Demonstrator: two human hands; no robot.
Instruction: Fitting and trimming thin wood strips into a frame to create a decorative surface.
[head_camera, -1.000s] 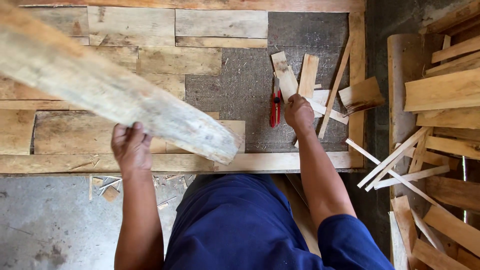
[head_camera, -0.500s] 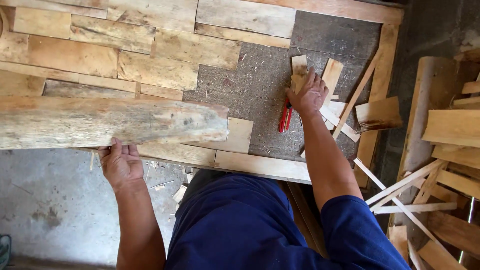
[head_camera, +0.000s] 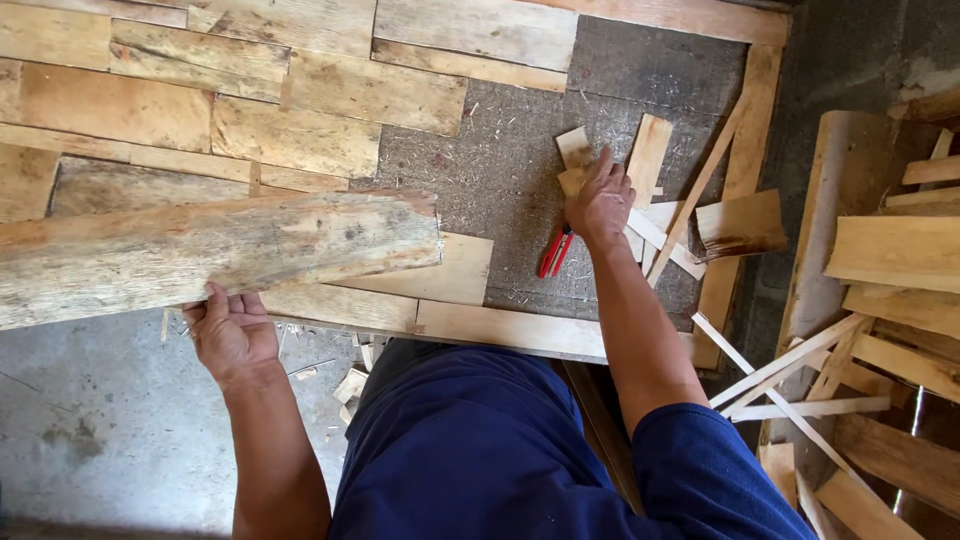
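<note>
the left hand (head_camera: 232, 335) holds a long, weathered plank (head_camera: 215, 252) from below, its fingers curled up against the underside near the plank's lower edge, so its grip is closed on the plank. the plank lies nearly level across the left half of the view, its right end over the middle of a panel of pale boards (head_camera: 290, 130) fitted edge to edge, its left end running out of the picture

the right hand (head_camera: 598, 203) reaches forward with the arm stretched out and rests palm down on a small offcut of pale wood (head_camera: 575, 150) that lies on the dark, sawdust-strewn bare patch (head_camera: 500, 180) of the panel. the fingers are spread flat over the piece; whether they pinch it or only press on it i cannot tell

just below the right wrist lies a tool with red handles (head_camera: 553, 252), touching the dark surface and close to the arm. to the right of the hand sit several short slats (head_camera: 648, 160) and thin strips, some crossing one another, beside a broader offcut with a dark edge (head_camera: 740, 222). a wooden frame rail (head_camera: 745, 180) borders the panel on the right

further right, a loose heap of scrap boards and strips (head_camera: 880, 330) lies on the floor. the grey concrete floor (head_camera: 90, 420) shows at lower left, with small chips near the panel's edge. the person wears a dark blue garment (head_camera: 500, 450)
</note>
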